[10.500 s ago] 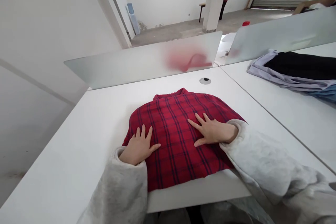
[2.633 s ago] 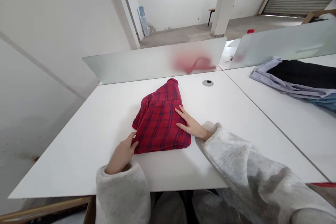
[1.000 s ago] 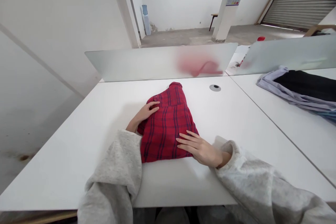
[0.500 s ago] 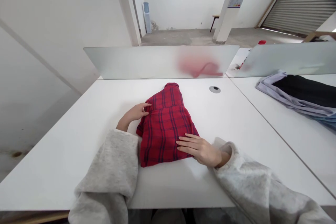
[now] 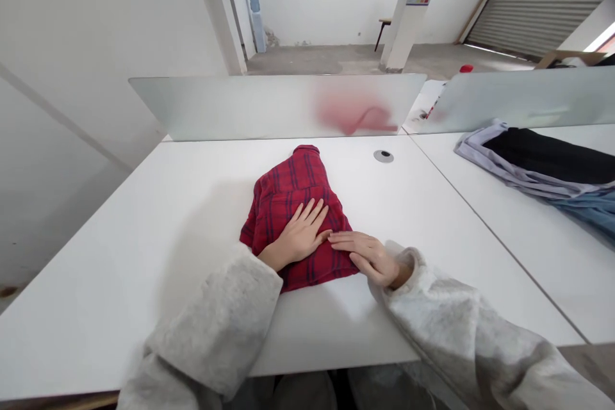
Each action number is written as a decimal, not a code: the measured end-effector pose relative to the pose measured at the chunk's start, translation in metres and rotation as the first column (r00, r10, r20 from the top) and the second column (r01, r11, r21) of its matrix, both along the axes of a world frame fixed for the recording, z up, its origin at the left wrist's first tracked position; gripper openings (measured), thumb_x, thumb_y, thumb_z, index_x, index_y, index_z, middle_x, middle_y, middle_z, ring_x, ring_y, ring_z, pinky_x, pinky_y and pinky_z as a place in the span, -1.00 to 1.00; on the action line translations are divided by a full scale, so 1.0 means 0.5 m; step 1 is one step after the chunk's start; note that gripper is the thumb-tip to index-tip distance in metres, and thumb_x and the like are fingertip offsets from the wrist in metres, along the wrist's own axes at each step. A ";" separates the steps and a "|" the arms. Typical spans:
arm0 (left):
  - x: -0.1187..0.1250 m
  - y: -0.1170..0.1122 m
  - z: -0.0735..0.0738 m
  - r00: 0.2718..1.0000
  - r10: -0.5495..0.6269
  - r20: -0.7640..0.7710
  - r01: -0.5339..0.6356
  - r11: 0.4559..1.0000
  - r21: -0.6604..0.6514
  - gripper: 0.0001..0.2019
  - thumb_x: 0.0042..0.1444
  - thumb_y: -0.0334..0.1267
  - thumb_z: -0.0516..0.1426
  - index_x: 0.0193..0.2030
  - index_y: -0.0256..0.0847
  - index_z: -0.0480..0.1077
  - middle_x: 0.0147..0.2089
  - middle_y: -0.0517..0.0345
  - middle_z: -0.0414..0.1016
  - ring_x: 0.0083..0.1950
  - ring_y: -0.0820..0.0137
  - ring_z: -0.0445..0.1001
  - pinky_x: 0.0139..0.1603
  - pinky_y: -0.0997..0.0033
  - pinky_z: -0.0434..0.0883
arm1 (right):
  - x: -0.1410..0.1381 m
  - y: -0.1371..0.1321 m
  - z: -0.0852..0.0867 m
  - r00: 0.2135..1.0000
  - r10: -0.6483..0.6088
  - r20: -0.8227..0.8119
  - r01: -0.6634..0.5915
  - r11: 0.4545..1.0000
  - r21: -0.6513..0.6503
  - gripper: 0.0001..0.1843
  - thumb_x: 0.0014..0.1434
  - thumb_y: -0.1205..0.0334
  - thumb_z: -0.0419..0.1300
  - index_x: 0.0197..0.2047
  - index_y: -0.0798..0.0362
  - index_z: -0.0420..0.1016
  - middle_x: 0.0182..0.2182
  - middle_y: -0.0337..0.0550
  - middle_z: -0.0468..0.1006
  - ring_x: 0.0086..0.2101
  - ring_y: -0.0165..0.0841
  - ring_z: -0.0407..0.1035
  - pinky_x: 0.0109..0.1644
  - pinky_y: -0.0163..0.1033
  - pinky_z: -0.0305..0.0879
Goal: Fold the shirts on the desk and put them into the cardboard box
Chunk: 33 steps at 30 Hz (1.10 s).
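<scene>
Two bare hands lie open and flat, gripping nothing, the left hand [image 5: 294, 238] and right hand [image 5: 365, 258] side by side on a folded red plaid flannel shirt [image 5: 288, 195], its long axis and narrow collar end pointing toward a frosted divider panel [image 5: 230, 106], on a white desk [image 5: 144, 224].

A folded shirt [image 5: 295, 179] lies on the table [image 5: 158, 218], a cable grommet [image 5: 383, 155] behind it, a divider [image 5: 230, 106] beyond, and clothes [image 5: 542, 165] on the adjoining table [image 5: 523, 282] to the right.
</scene>
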<state>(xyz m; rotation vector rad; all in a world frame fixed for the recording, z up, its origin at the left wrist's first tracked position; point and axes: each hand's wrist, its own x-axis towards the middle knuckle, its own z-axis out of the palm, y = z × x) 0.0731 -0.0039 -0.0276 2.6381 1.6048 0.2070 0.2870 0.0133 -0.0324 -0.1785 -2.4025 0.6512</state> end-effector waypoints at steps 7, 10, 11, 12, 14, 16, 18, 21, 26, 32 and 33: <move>0.001 -0.005 -0.031 0.999 0.037 0.024 -0.040 0.986 0.165 -0.49 0.30 -0.18 -0.16 0.31 -0.44 0.07 0.38 -0.14 0.01 0.41 0.13 -0.07 0.35 0.05 0.01 | -0.001 0.036 0.004 0.889 -0.047 0.455 0.143 0.973 -0.181 -0.39 0.37 0.06 -0.20 0.41 0.05 -0.24 0.37 -0.10 -0.18 0.33 -0.33 -0.32 0.39 -0.02 -0.31; 0.016 -0.025 -0.034 0.999 0.035 0.022 -0.039 0.966 0.254 -0.50 0.31 -0.20 -0.17 0.30 -0.46 0.09 0.37 -0.16 0.06 0.40 0.14 -0.06 0.36 0.05 -0.03 | -0.009 0.086 -0.007 0.875 -0.049 0.482 0.165 0.965 -0.202 -0.37 0.36 -0.02 -0.27 0.41 0.02 -0.25 0.37 -0.14 -0.23 0.33 -0.32 -0.36 0.39 0.00 -0.39; 0.020 -0.033 -0.033 1.000 0.019 0.020 -0.024 0.961 0.275 -0.50 0.32 -0.19 -0.17 0.31 -0.45 0.08 0.37 -0.16 0.06 0.41 0.15 -0.06 0.37 0.05 -0.05 | -0.015 0.106 -0.014 0.873 -0.053 0.484 0.168 0.966 -0.198 -0.37 0.36 -0.04 -0.30 0.41 0.02 -0.24 0.37 -0.14 -0.22 0.33 -0.31 -0.36 0.39 0.01 -0.40; 0.022 -0.041 -0.032 1.000 -0.004 0.018 -0.001 0.957 0.289 -0.50 0.32 -0.17 -0.17 0.31 -0.42 0.07 0.37 -0.14 0.07 0.41 0.15 -0.06 0.37 0.06 -0.06 | -0.023 0.126 -0.021 0.872 -0.062 0.485 0.173 0.967 -0.187 -0.36 0.35 -0.06 -0.33 0.41 0.01 -0.24 0.37 -0.13 -0.21 0.33 -0.31 -0.36 0.38 0.02 -0.40; 0.025 -0.055 -0.029 0.998 -0.067 0.016 0.060 0.955 0.292 -0.50 0.33 -0.13 -0.17 0.32 -0.35 0.07 0.36 -0.09 0.09 0.41 0.17 -0.06 0.37 0.06 -0.06 | -0.044 0.165 -0.034 0.864 -0.094 0.495 0.190 0.971 -0.148 -0.35 0.34 -0.09 -0.38 0.41 0.00 -0.23 0.37 -0.13 -0.21 0.33 -0.31 -0.36 0.38 0.05 -0.42; 0.026 -0.065 -0.027 0.992 -0.121 0.018 0.112 0.957 0.267 -0.51 0.33 -0.12 -0.17 0.32 -0.31 0.08 0.35 -0.05 0.13 0.40 0.19 -0.04 0.36 0.07 -0.04 | -0.074 0.198 -0.042 0.844 -0.151 0.514 0.225 0.971 -0.085 -0.33 0.34 -0.11 -0.40 0.41 0.01 -0.23 0.37 -0.12 -0.21 0.33 -0.30 -0.37 0.37 0.07 -0.44; 0.029 -0.070 -0.029 0.990 -0.140 0.033 0.128 0.963 0.238 -0.51 0.34 -0.12 -0.18 0.31 -0.31 0.09 0.33 -0.04 0.17 0.40 0.19 -0.03 0.35 0.07 -0.03 | -0.110 0.229 -0.045 0.812 -0.227 0.538 0.280 0.960 -0.017 -0.30 0.33 -0.13 -0.39 0.41 0.06 -0.23 0.37 -0.07 -0.22 0.33 -0.26 -0.39 0.35 0.12 -0.42; 0.026 -0.068 -0.025 0.987 -0.140 0.075 0.123 0.974 0.191 -0.51 0.34 -0.13 -0.18 0.32 -0.31 0.08 0.34 -0.04 0.16 0.40 0.18 -0.05 0.35 0.05 -0.04 | -0.164 0.269 -0.042 0.749 -0.350 0.563 0.385 0.921 0.060 -0.25 0.31 -0.15 -0.33 0.40 0.14 -0.19 0.37 0.03 -0.24 0.33 -0.17 -0.42 0.32 0.22 -0.36; -0.054 -0.025 0.040 0.937 -0.281 0.209 0.302 0.950 -0.077 -0.55 0.30 -0.04 -0.11 0.22 -0.17 0.25 0.27 0.07 0.28 0.32 0.27 0.18 0.30 0.27 0.13 | -0.213 0.310 -0.051 0.724 -0.432 0.539 0.453 0.886 0.101 -0.26 0.31 -0.14 -0.23 0.39 0.16 -0.12 0.36 0.06 -0.26 0.33 -0.13 -0.44 0.31 0.22 -0.32; -0.201 0.061 0.047 0.814 0.445 0.374 -0.505 0.860 0.075 -0.54 0.31 -0.07 -0.18 0.14 -0.25 0.32 0.17 -0.05 0.39 0.20 0.22 0.33 0.26 0.17 0.17 | -0.210 0.324 -0.084 0.828 -0.398 0.394 0.426 0.905 0.019 -0.27 0.28 -0.15 -0.15 0.34 0.16 0.04 0.35 0.08 -0.12 0.33 -0.12 -0.38 0.33 0.17 -0.28; -0.215 0.070 0.028 0.765 0.531 0.364 -0.596 0.798 0.090 -0.52 0.30 -0.07 -0.17 0.16 -0.32 0.29 0.21 -0.14 0.34 0.25 0.18 0.27 0.28 0.11 0.12 | -0.209 0.326 -0.087 0.850 -0.385 0.360 0.414 0.910 -0.005 -0.29 0.27 -0.14 -0.14 0.33 0.16 0.09 0.35 0.07 -0.09 0.33 -0.12 -0.36 0.34 0.15 -0.27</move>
